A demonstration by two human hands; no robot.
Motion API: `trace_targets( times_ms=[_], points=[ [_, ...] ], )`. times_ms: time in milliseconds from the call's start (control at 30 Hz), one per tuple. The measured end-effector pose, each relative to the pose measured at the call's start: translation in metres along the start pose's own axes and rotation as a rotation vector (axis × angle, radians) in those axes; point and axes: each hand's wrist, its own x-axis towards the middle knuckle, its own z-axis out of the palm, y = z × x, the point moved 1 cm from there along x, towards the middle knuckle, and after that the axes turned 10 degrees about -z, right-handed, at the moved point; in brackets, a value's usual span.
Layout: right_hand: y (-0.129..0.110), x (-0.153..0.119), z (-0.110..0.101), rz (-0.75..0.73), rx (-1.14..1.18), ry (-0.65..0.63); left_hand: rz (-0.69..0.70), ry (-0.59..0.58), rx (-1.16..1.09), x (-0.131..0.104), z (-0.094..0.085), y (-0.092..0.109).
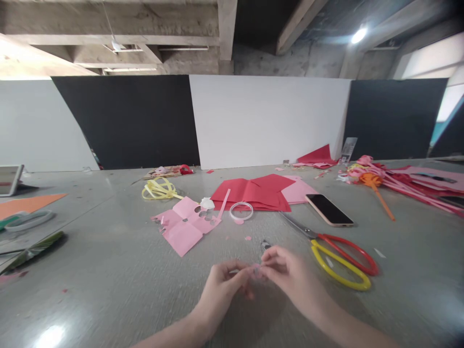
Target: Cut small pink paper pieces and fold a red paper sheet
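Observation:
My left hand (pixel 224 285) and my right hand (pixel 290 275) meet low over the grey table (pixel 108 270), fingertips pinched together on a small pink paper piece (pixel 256 270). Just beyond my hands lies a pink paper sheet (pixel 186 222) with holes cut out of it. A roll of clear tape (pixel 241 211) sits behind it. Scissors with a red and a yellow handle (pixel 339 258) lie right of my right hand.
Red paper sheets (pixel 255 192) and a phone (pixel 328 210) lie farther back. Yellow paper strips (pixel 159 189) are at back left, a pile of pink and red sticks (pixel 406 183) at far right. Orange paper (pixel 25 204), a tablet (pixel 10 179) and white scissors (pixel 29 220) lie left.

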Motion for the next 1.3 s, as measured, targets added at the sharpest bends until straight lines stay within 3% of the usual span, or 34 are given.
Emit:
trace_targets(
  times_ms=[433,633,767,1033,1300],
  points=[
    [0.002,0.000,0.002,-0.020,0.057,-0.007,0.040,-0.025,0.032,-0.001,0.001,0.003],
    [0.001,-0.001,0.003,0.009,0.080,-0.002,0.140,-0.037,-0.011,-0.004,0.003,-0.004],
    [0.002,-0.002,0.005,0.015,0.112,-0.016,0.187,-0.007,0.073,-0.005,0.003,-0.007],
    [0.009,-0.001,0.006,0.015,0.132,-0.024,0.173,-0.005,0.042,-0.004,0.004,-0.004],
    [-0.015,0.007,-0.005,-0.039,-0.262,-0.063,0.170,0.007,0.036,-0.004,0.005,-0.008]
  ],
)
